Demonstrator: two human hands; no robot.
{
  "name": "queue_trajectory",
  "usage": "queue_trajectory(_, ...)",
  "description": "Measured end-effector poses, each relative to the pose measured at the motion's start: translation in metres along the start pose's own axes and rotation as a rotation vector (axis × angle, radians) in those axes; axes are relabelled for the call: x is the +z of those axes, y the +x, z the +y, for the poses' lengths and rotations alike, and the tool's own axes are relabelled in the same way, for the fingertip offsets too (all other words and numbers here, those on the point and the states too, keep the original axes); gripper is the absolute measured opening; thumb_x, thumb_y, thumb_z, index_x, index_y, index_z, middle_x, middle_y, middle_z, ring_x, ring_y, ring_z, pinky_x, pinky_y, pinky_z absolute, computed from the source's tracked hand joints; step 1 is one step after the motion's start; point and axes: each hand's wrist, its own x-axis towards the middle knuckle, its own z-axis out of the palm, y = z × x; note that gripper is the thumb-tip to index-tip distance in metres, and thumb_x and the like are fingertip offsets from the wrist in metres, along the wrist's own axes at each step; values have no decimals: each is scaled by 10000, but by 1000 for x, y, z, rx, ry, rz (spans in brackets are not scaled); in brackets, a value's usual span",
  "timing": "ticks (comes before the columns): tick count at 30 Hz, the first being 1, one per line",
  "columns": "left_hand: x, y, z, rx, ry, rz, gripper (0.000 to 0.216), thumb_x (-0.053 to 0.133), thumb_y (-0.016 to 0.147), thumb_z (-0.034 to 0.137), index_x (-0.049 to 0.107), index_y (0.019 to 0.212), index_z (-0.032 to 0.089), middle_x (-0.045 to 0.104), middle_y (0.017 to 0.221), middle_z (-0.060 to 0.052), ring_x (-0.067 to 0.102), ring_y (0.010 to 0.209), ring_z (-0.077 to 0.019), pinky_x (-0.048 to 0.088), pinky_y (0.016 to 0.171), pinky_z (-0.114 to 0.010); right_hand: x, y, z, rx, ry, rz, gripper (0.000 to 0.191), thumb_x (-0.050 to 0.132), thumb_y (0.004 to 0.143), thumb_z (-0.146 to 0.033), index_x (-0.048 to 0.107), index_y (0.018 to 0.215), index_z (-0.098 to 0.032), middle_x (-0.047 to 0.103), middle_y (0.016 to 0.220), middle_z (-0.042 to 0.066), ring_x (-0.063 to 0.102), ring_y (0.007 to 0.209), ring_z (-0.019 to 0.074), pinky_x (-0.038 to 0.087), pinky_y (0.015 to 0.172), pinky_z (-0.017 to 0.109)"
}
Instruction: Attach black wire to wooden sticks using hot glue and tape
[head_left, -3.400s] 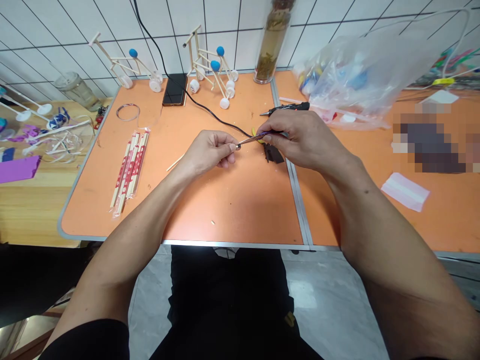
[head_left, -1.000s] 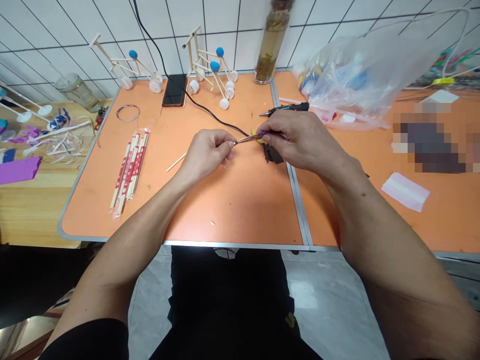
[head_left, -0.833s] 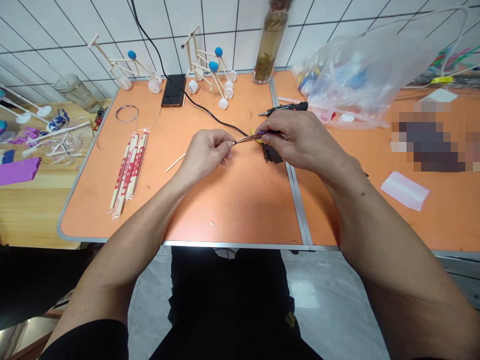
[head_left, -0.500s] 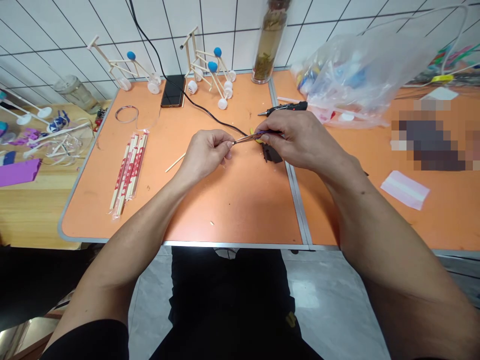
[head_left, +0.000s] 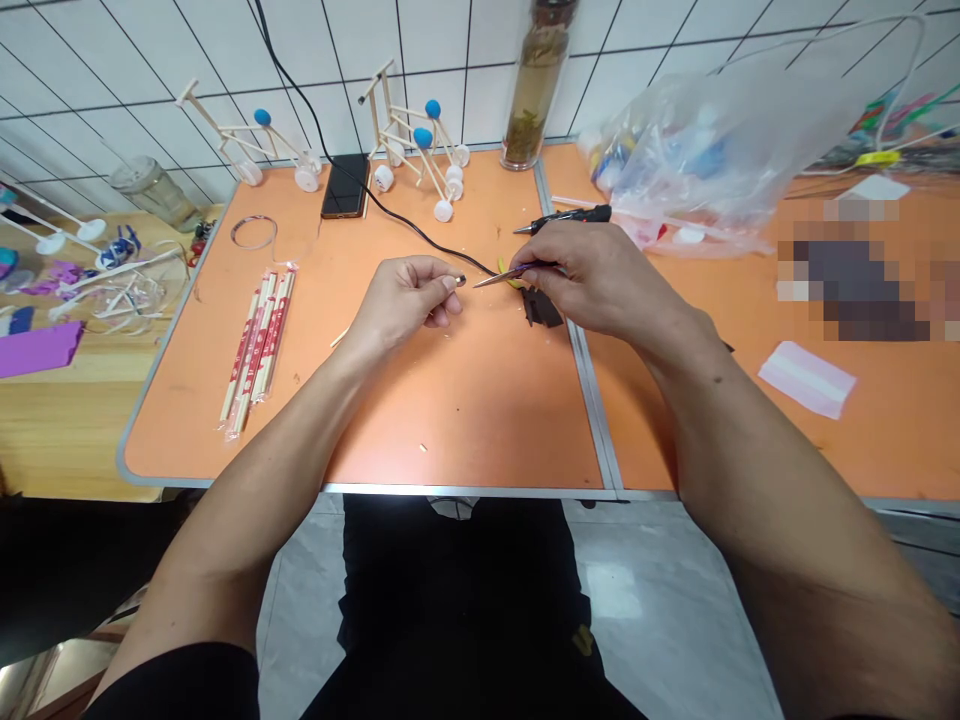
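Note:
My left hand (head_left: 409, 290) is closed in a pinch around a small dark-tipped piece (head_left: 460, 280) that pokes out past the thumb and forefinger. Most of that piece is hidden by the fingers. Held in my right hand (head_left: 581, 270) is a pair of slim pointed metal tweezers (head_left: 496, 277), whose tip points left, a small gap away from the dark piece. Below the tweezers lies a black scrap (head_left: 541, 307), with a yellow thing (head_left: 510, 272) beside it. A thin wooden stick (head_left: 339, 338) shows by my left wrist, mostly hidden behind it.
Wrapped chopsticks (head_left: 259, 345) lie at left. Stick models with blue balls (head_left: 424, 138) stand by the wall near a phone (head_left: 346, 186) and black cable (head_left: 412, 230). A glass bottle (head_left: 527, 100), soldering-iron-like black tool (head_left: 574, 218), plastic bag (head_left: 705, 160) and pink paper (head_left: 808, 380) lie further right.
The tweezers' tip has come away from the piece in my left hand, leaving a gap. My left hand has shifted slightly left and turned, showing the dark end.

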Motion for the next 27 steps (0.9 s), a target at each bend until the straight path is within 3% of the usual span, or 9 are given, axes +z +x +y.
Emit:
queue_trajectory(8,0,0,1,-15,-77,4,251,941,901,365,779,891,173,816,774,-28,636,541,-75,524,547,-176,3,0,2,42,-62,-216,252,651,1022,-250,892,1096,-257,863,1062,66,754,983,280,494,827,389)
queue_trajectory(17,-1,1,-1,-21,-96,13,325,948,921,440,764,911,173,873,872,-69,658,569,-80,536,589,-184,16,1,-18,29,-15,-297,205,670,1029,-233,866,1089,-242,856,1062,63,742,987,271,427,796,369)
queue_trajectory(27,0,2,-1,-85,-171,27,471,993,865,534,680,924,188,880,893,-67,713,587,-95,568,622,-195,40,-3,-23,17,2,-272,128,697,1053,-253,819,1083,-228,837,1107,85,728,1036,288,426,816,374)
